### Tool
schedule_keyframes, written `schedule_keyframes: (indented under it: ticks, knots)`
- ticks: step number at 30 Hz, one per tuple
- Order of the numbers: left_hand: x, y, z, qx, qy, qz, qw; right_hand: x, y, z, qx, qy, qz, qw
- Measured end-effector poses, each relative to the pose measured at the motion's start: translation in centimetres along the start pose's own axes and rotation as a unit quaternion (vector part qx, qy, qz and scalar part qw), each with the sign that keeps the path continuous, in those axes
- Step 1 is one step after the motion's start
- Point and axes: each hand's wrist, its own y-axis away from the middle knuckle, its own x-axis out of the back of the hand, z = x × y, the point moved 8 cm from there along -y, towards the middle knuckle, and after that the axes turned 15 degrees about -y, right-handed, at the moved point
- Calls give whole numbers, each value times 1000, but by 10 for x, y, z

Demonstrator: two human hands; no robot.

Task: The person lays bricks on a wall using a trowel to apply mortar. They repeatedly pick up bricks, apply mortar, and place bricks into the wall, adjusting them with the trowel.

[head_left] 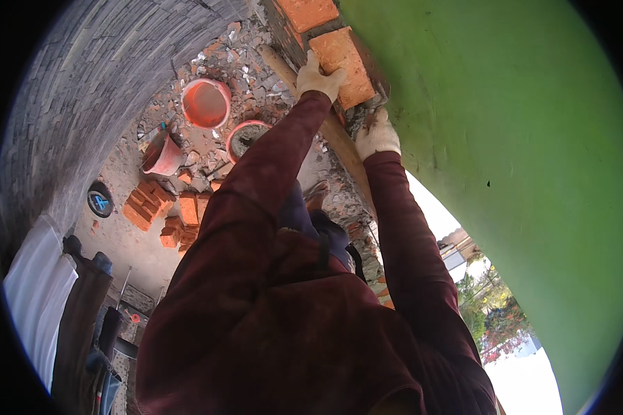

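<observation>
An orange brick (pixel 345 63) lies at the near end of a row, against the green sheet. My left hand (pixel 322 81), in a pale work glove, grips this brick from its left side, thumb and fingers apart over it. Just past the brick's near end is my right hand (pixel 378 135), also gloved. Its fingers are curled beside grey mortar (pixel 377 98) at the brick's end; what they hold, if anything, is hidden. Farther up the row sits another brick (pixel 307 12). A wooden pole (pixel 345 146) runs along the left of the brickwork.
Rubble (pixel 253 69) covers the ground at left, around an orange bucket (pixel 206 104), a tilted bucket (pixel 163 153) and a mortar bucket (pixel 237 142). Stacked bricks (pixel 145 205) stand nearer. A grey wall (pixel 111 62) bounds the left; a green sheet (pixel 505 138) closes the right.
</observation>
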Motion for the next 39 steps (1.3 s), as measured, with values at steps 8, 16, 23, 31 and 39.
schedule_keyframes:
  ticks: [8, 16, 23, 31, 39]
  knots:
    - [7, 3, 7, 2, 23, 4, 1000, 5, -11, 3, -49, 28, -69, 996]
    - [11, 6, 3, 38, 30, -22, 999, 41, 1, -41, 67, -59, 39, 995]
    - [14, 13, 17, 33, 41, -27, 998, 18, -24, -28, -43, 3, -49, 998]
    - [23, -15, -31, 109, 312, -73, 941, 41, -23, -34, 14, 7, -20, 1000]
    - [22, 2, -37, 50, 114, -23, 992, 55, 12, -49, 158, -153, 76, 973]
